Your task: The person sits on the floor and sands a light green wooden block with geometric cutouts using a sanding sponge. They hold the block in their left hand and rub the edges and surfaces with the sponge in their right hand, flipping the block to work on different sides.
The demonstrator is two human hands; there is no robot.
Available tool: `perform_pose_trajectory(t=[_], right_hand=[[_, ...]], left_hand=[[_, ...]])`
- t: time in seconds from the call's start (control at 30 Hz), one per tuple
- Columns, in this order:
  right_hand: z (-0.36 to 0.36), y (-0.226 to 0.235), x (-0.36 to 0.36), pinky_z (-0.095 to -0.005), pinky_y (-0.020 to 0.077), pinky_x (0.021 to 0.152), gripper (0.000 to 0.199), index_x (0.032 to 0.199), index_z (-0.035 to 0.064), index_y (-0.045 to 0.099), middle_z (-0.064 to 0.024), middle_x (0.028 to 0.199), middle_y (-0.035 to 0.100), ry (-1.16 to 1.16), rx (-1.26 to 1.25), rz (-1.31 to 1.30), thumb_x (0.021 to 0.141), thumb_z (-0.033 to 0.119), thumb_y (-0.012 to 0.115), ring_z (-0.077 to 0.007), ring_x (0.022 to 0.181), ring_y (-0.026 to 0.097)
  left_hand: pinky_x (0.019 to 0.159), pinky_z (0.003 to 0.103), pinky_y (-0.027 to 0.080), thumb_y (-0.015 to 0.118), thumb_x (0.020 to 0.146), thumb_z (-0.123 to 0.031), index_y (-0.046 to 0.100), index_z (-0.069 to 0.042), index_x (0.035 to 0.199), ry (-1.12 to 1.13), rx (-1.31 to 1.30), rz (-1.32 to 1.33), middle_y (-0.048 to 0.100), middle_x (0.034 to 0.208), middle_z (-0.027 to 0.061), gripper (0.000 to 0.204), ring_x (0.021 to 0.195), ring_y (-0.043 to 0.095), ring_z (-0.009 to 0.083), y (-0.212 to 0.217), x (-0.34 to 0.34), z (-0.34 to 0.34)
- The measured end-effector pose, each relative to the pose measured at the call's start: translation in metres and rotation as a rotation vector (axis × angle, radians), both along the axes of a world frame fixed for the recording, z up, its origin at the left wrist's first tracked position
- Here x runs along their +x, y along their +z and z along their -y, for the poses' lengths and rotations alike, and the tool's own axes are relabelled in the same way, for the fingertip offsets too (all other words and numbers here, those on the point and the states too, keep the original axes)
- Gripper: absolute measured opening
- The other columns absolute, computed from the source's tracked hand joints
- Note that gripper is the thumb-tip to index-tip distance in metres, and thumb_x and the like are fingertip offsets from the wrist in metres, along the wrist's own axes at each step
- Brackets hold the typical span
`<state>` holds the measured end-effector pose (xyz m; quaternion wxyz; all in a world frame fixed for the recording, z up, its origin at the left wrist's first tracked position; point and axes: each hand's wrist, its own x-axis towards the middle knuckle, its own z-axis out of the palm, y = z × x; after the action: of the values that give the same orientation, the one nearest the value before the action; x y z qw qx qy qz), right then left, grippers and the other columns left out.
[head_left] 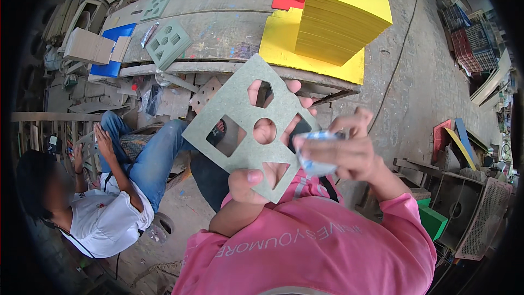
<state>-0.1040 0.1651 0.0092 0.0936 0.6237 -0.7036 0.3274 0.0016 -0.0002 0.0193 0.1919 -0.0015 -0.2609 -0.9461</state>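
Note:
A flat grey-green board [240, 120] with cut-out shapes is held up tilted in front of me. Through its surface run a round hole, a hexagon and several other straight-sided openings. My left hand [246, 186] grips it from beneath, thumb over the lower edge. Its palm shows through the holes and its fingertips show past the upper right edge. At the board's right edge, my right hand [352, 150] is closed around a rounded blue-and-white pad [318, 154]. I cannot tell what the pad is made of, or whether it touches the board.
Ahead stands a worn bench [218, 35], bearing a tall stack of yellow sheets [341, 22], more green cut-out boards [168, 43] and a blue sheet [119, 34] with wooden blocks. A co-worker [109, 213] sits at left, holding a similar board. Crates [464, 43] stand far right.

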Motion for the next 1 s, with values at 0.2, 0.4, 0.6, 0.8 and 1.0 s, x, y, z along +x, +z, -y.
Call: perform_pose_trajectory(t=[0.2, 0.4, 0.6, 0.8, 1.0], right_hand=[[0.003, 0.011, -0.016, -0.0373, 0.0234, 0.085, 0.034, 0.102, 0.0237, 0.076, 0.0114, 0.113, 0.071, 0.032, 0.03, -0.064, 0.095, 0.03, 0.043, -0.0146, 0.089, 0.044], [0.006, 0.013, -0.004, -0.0377, 0.0226, 0.087, 0.032, 0.102, 0.0245, 0.075, 0.012, 0.113, 0.071, 0.046, 0.023, -0.081, 0.084, 0.025, 0.049, -0.0144, 0.089, 0.046], [0.005, 0.017, 0.002, -0.0371, 0.0223, 0.09, 0.032, 0.105, 0.0264, 0.076, 0.0135, 0.113, 0.071, 0.057, 0.063, -0.071, 0.083, 0.024, 0.052, -0.0146, 0.091, 0.049], [0.006, 0.017, 0.003, -0.0384, 0.0208, 0.091, 0.035, 0.106, 0.0263, 0.076, 0.012, 0.115, 0.071, 0.043, 0.08, -0.056, 0.081, 0.018, 0.053, -0.016, 0.102, 0.052], [0.008, 0.016, 0.004, -0.0394, 0.0224, 0.08, 0.04, 0.11, 0.02, 0.074, 0.009, 0.118, 0.069, 0.085, 0.077, 0.011, 0.072, 0.019, 0.061, -0.0192, 0.108, 0.055]], left_hand=[[0.11, 0.056, 0.025, 0.071, 0.063, -0.036, 0.006, -0.011, 0.154, -0.085, 0.071, 0.026, 0.02, 0.148, 0.0308, 0.114, 0.13, 0.034, 0.0468, 0.004, -0.001, 0.003], [0.112, 0.057, 0.024, 0.074, 0.064, -0.036, 0.006, -0.011, 0.154, 0.003, -0.008, 0.008, 0.021, 0.149, 0.0314, 0.116, 0.133, 0.033, 0.0476, 0.005, 0.006, -0.002], [0.112, 0.056, 0.026, 0.076, 0.061, -0.036, 0.008, -0.012, 0.154, 0.001, -0.021, 0.055, 0.023, 0.149, 0.0293, 0.117, 0.133, 0.037, 0.045, 0.009, 0.006, -0.002], [0.112, 0.057, 0.026, 0.076, 0.06, -0.034, 0.011, -0.011, 0.153, 0.042, 0.001, 0.036, 0.024, 0.148, 0.0292, 0.116, 0.132, 0.038, 0.0447, 0.008, 0.005, -0.002], [0.113, 0.057, 0.024, 0.077, 0.06, -0.032, 0.01, -0.008, 0.152, 0.09, -0.021, 0.064, 0.027, 0.146, 0.03, 0.116, 0.133, 0.037, 0.045, 0.013, 0.006, -0.002]])
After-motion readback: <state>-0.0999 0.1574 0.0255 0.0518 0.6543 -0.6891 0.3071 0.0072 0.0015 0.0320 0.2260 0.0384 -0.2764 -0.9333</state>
